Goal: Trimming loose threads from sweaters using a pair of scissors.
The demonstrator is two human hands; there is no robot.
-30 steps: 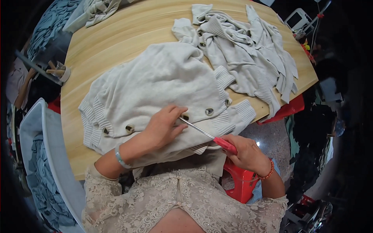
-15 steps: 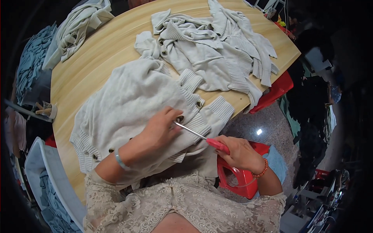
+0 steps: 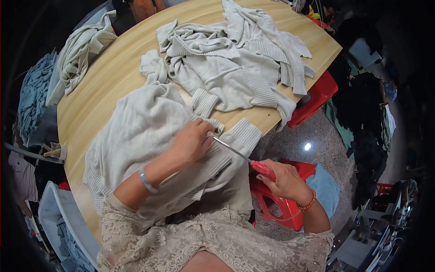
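Note:
A cream knitted cardigan (image 3: pixel 140 115) is spread over the near edge of the table and hangs toward my lap. My left hand (image 3: pixel 194 141) lies across it, fingers closed on the ribbed front edge. My right hand (image 3: pixel 286 180) grips the red handle of a slim tool (image 3: pixel 263 170) with a thin metal shaft. Its tip meets the cardigan edge at my left fingertips; the tip's exact shape is hidden. A loose ribbed cuff (image 3: pixel 244 133) lies beside the shaft. No buttons show around my fingers now.
More cream knitwear (image 3: pixel 226 81) is heaped across the far side of the wooden table (image 3: pixel 97 97). Red stools (image 3: pixel 290 220) stand at the right, one with blue cloth (image 3: pixel 324 188). A white bin (image 3: pixel 68 204) stands left. Grey-blue garments (image 3: pixel 36 95) are piled beyond the table's left edge.
My left hand has moved slightly up along the cardigan's edge, and the dark buttons there are now out of sight. The tool and right hand have shifted slightly right. The view has turned a little.

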